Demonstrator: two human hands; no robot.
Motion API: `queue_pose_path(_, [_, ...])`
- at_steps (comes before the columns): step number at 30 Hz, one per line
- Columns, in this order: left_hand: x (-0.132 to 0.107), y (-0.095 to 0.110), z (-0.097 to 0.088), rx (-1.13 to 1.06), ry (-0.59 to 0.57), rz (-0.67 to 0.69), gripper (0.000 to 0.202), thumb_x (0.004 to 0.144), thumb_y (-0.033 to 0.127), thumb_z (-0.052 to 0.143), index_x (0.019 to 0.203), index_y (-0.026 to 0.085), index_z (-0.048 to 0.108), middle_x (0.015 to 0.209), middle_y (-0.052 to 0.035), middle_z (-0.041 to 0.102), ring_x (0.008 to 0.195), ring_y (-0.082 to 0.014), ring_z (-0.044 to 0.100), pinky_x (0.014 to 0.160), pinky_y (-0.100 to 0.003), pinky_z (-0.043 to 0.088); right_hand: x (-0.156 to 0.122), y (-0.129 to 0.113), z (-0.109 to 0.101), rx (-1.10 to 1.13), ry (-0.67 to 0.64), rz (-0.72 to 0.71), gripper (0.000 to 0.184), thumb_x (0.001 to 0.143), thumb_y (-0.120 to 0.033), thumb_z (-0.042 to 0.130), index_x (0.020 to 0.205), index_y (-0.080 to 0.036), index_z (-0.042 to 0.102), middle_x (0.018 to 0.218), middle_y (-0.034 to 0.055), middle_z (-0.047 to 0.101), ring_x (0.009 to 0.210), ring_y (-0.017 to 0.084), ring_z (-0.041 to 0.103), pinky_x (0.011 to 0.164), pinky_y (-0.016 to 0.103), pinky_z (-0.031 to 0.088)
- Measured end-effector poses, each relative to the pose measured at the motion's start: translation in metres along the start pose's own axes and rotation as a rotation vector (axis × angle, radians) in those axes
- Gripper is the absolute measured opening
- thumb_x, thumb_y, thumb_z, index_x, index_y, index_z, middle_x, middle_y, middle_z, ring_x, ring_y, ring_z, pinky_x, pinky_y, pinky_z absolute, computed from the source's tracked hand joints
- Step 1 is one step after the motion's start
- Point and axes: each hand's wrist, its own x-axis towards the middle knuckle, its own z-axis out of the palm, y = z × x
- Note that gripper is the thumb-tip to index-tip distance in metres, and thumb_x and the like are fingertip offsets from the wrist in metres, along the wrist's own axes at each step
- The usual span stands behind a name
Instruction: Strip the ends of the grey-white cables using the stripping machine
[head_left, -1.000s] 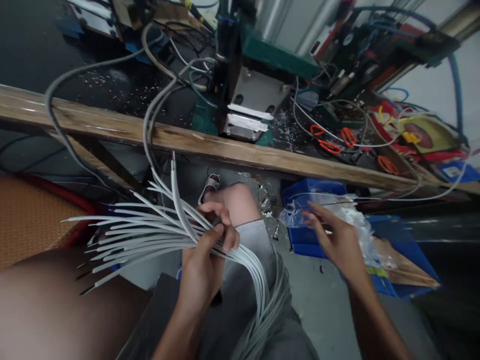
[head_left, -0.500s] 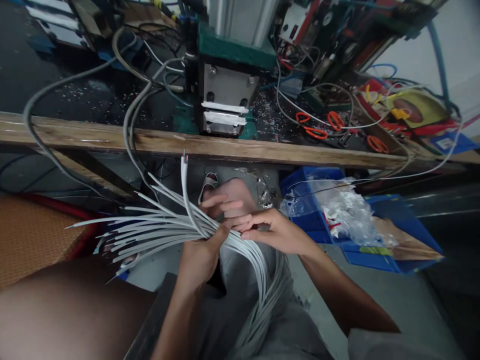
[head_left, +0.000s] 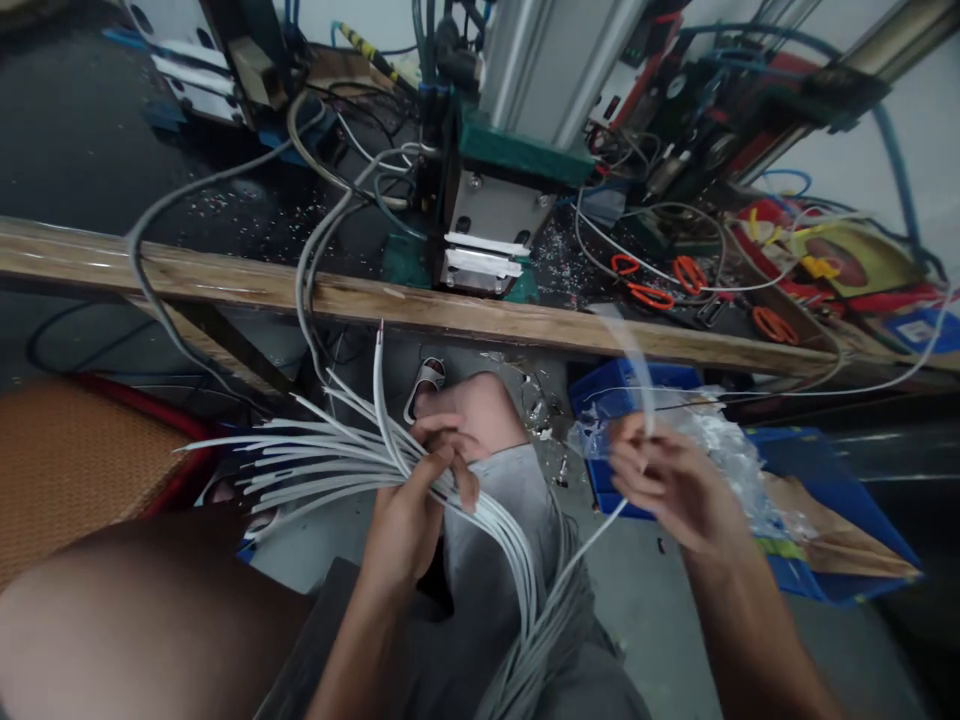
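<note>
While left hand [head_left: 412, 500] grips cable bundle [head_left: 510, 545], right hand [head_left: 679, 480] holds one cable [head_left: 596, 540] apart

From the head view, the left fingers clamp the bundle above the lap [head_left: 499, 480], its ends fanned leftward. Though blurred, the right fingers look closed on that single cable, a blue bin [head_left: 596, 382] beyond.

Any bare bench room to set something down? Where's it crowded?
Free: far-left black benchtop, between wooden front edge, looping grey cable and white-striped metal block. Crowded: around orange-handled tools, and left of the left hand, where white cables fan out.
</note>
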Motion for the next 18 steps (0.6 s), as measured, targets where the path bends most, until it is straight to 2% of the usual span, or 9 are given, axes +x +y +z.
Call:
queue_pose_path(1, [-0.001,-0.001,0.0,-0.023,-0.024,0.011,0.013,0.09,0.023,0.061,0.1,0.015,0.064,0.072,0.0012,0.067,0.041,-0.0044,0.047,0.053,-0.023,0.042,-0.004,-0.011,-0.005,0.036,0.107,-0.027,0.022,0.088,-0.044,0.071,0.092,-0.024,0.064,0.065,-0.0057,0.037,0.043,0.006,0.026,0.037,0.017,0.021])
queue_pose_path(3, [-0.004,-0.002,0.004,-0.039,-0.038,0.008,0.011,0.094,0.027,0.059,0.092,0.017,0.063,0.058,0.0049,0.056,0.04,-0.0036,0.039,0.051,-0.021,0.036,-0.009,-0.037,-0.006,0.051,0.298,-0.12,0.029,0.086,-0.052,0.074,0.094,-0.025,0.067,0.065,-0.0048,0.03,0.047,0.008,0.025,0.039,0.021,0.017])
queue_pose_path(6, [-0.012,-0.003,0.012,0.001,-0.014,0.006,0.014,0.092,0.032,0.065,0.087,0.019,0.062,0.055,0.0059,0.048,0.046,-0.0051,0.038,0.052,-0.021,0.033,-0.014,-0.062,0.016,-0.193,0.448,-0.386,0.021,0.098,-0.044,0.063,0.093,-0.024,0.068,0.063,-0.0042,0.026,0.048,0.01,0.025,0.043,0.027,0.017])
queue_pose_path(8, [-0.018,-0.004,0.017,0.065,-0.018,0.033,0.013,0.092,0.032,0.067,0.088,0.02,0.062,0.057,0.0065,0.045,0.048,-0.0052,0.039,0.053,-0.022,0.032,-0.015,-0.06,0.042,-0.523,0.376,-0.478,0.022,0.104,-0.034,0.054,0.092,-0.023,0.068,0.061,-0.0027,0.037,0.051,0.01,0.034,0.047,0.027,0.024])
queue_pose_path(10, [-0.025,-0.006,0.018,0.135,-0.021,0.061,0.01,0.094,0.032,0.066,0.094,0.022,0.062,0.063,0.0066,0.045,0.049,-0.0047,0.038,0.054,-0.023,0.032,-0.014,-0.045,0.07,-0.765,0.113,-0.428,0.022,0.105,-0.025,0.051,0.088,-0.022,0.066,0.069,-0.0014,0.052,0.062,0.01,0.048,0.055,0.027,0.035])
queue_pose_path(12, [-0.03,-0.007,0.017,0.21,-0.009,0.064,0.011,0.097,0.034,0.063,0.098,0.023,0.061,0.068,0.006,0.046,0.051,-0.0051,0.039,0.054,-0.024,0.033,-0.013,-0.023,0.092,-0.781,0.001,-0.415,0.022,0.105,-0.019,0.046,0.088,-0.02,0.061,0.077,-0.0019,0.058,0.07,0.01,0.054,0.062,0.026,0.039])
queue_pose_path(14, [-0.035,-0.006,0.015,0.279,0.019,0.036,0.014,0.097,0.036,0.063,0.097,0.023,0.058,0.07,0.0056,0.047,0.053,-0.0058,0.039,0.053,-0.023,0.034,-0.014,-0.005,0.106,-0.713,-0.004,-0.396,0.022,0.106,-0.019,0.043,0.089,-0.019,0.058,0.081,-0.0025,0.058,0.073,0.009,0.055,0.066,0.024,0.04])
queue_pose_path(18, [-0.039,-0.003,0.016,0.322,0.023,0.014,0.015,0.096,0.038,0.064,0.093,0.025,0.057,0.081,0.005,0.049,0.057,-0.0051,0.042,0.055,-0.021,0.038,-0.018,0.008,0.114,-0.655,-0.045,-0.363,0.026,0.107,-0.021,0.042,0.085,-0.018,0.055,0.08,-0.0024,0.056,0.074,0.009,0.053,0.069,0.025,0.039])
